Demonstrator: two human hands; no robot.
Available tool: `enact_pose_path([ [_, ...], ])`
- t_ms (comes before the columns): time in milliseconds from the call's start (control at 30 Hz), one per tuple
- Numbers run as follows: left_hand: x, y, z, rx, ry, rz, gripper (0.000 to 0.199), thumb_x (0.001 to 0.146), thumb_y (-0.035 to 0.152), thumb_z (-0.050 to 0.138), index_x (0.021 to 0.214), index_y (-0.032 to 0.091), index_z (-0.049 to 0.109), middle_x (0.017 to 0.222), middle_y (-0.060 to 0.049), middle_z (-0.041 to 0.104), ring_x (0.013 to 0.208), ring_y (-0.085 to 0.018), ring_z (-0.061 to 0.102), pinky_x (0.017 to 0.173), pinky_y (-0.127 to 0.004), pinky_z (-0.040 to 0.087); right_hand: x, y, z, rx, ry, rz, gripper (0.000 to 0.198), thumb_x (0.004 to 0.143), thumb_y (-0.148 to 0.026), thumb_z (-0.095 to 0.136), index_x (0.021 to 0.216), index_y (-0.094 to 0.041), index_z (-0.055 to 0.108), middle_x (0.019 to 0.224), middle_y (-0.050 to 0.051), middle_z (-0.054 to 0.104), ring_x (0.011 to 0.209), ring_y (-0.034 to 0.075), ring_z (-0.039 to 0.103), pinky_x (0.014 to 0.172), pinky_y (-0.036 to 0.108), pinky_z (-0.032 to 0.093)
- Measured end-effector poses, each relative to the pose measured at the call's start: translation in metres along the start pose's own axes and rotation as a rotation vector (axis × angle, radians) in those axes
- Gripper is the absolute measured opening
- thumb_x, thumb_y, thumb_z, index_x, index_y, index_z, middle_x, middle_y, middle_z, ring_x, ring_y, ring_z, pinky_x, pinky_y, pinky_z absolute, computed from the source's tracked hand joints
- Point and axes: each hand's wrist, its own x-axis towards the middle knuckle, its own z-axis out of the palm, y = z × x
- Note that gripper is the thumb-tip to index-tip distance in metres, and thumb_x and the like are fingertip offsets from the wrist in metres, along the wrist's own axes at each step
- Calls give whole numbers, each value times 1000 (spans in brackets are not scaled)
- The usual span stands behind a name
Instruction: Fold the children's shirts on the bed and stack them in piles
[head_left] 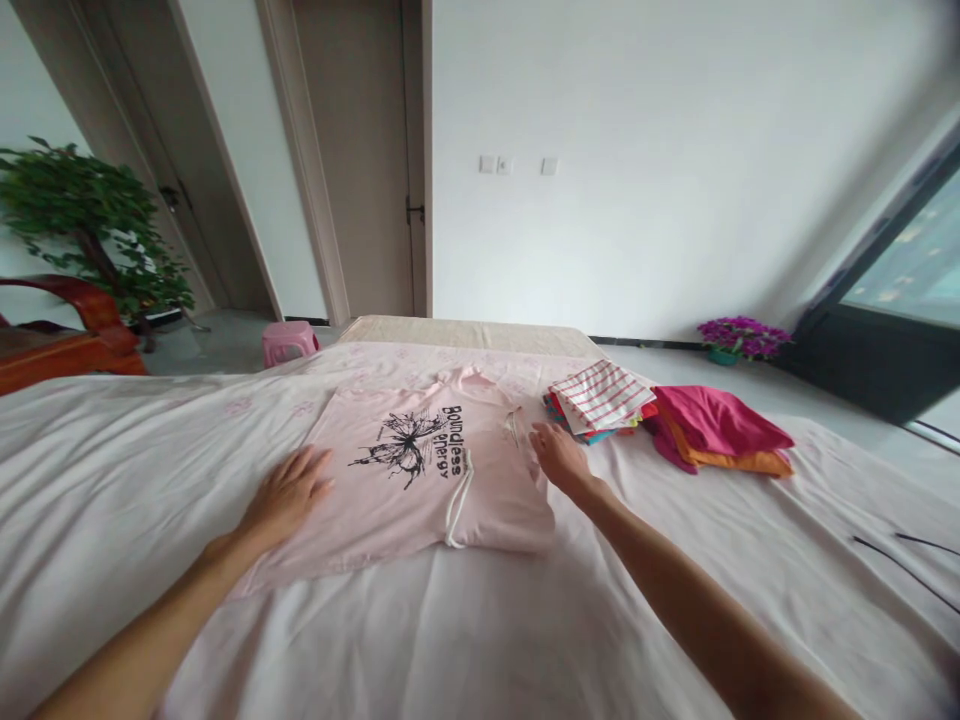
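Pink shirt flat under both hands' fingers

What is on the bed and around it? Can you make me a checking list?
Surface: bed under a pale pink sheet, wrinkled.
Job's things: pink top, folded flat, butterfly print up, white drawstring across it.
Clutter: striped cloth pile; magenta and orange clothes.
Hands: left hand flat on the top's left edge; right hand at its right edge; both open.
Cables: thin dark cords at right.
Surroundings: potted plant, pink stool, purple flowers, doors.
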Motion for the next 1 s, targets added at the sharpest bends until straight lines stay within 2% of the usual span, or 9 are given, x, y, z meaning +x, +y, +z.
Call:
enact_pose_path([
  [67,-16,-9,-13,-104,-8,93,51,92,45,40,132,18,57,145,-13,50,137,-27,40,115,-42,29,-37,13,-8,161,3,62,37,97,-34,39,127,-21,57,98,8,71,97,21,65,85,32,44],
  [167,-48,-12,-36,-212,-11,191,42,90,48,48,119,24,65,132,-8,59,130,-24,48,113,-37,34,-89,23,-14,459,-120,15,38,96,-39,40,125,-22,58,74,1,69,70,18,64,71,29,46],
  [267,-82,-10,-51,-245,-68,228,37,84,50,60,113,29,68,124,-5,62,121,-24,55,105,-33,43,-126,20,-16,684,-193,-93,46,95,-44,42,134,-21,54,81,1,69,71,17,63,69,28,47],
  [367,-106,-10,-55,-243,-114,233,37,81,50,64,112,31,68,120,-4,63,118,-24,57,102,-32,46,-142,7,-14,721,-167,-199,55,88,-40,55,141,-22,49,109,7,68,92,20,63,80,31,48],
  [433,-114,-10,-55,-243,-118,229,35,83,47,62,114,32,67,123,-3,63,120,-24,57,103,-32,45,-144,-3,-10,627,-126,-249,67,79,-33,66,143,-24,47,121,9,64,104,23,60,90,35,46],
  [500,-116,-10,-56,-250,-137,222,35,83,44,61,116,33,67,125,-2,63,120,-23,57,104,-30,45,-142,-12,-8,510,-110,-276,74,73,-28,71,143,-26,48,119,9,66,105,25,60,95,38,43],
  [700,-111,-17,-58,-225,-141,271,36,79,28,59,113,35,69,124,2,67,116,-21,62,101,-25,47,-129,-23,-16,528,-74,-246,26,85,-27,55,103,-28,75,98,4,74,89,22,65,92,37,45],
  [867,-99,-30,-52,-215,-57,292,26,81,27,54,100,30,72,110,1,73,104,-19,67,94,-24,51,-119,-29,-25,972,-157,-85,25,81,-32,59,97,-20,74,74,2,69,63,15,60,61,25,47],
  [1000,-71,-26,-63,-309,-23,99,25,83,38,53,97,25,69,98,1,74,93,-19,69,82,-22,53,-91,-44,-27,1444,-281,217,27,79,-26,61,103,-16,69,60,-3,59,46,9,50,43,20,41],
])
